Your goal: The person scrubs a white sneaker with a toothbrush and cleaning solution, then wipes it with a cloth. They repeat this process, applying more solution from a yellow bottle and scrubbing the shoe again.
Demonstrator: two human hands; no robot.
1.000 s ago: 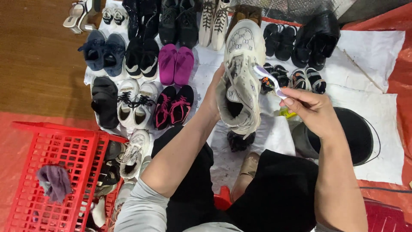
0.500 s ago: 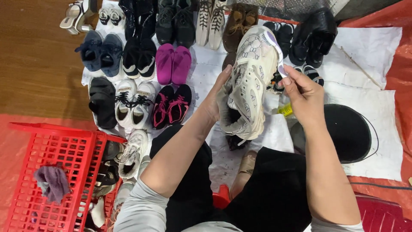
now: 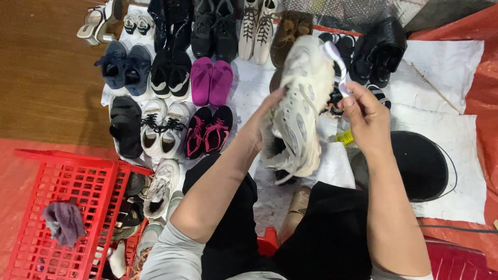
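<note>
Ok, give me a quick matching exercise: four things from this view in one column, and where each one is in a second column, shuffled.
Things:
1. off-white sneaker
2. toothbrush
3. purple cloth
4. magenta slippers

Places:
A. in the red basket
B. in the right hand
C. lying in the shoe rows on the white sheet
D. held up on the left hand

Pairs: 1-D, 2-B, 3-A, 4-C
</note>
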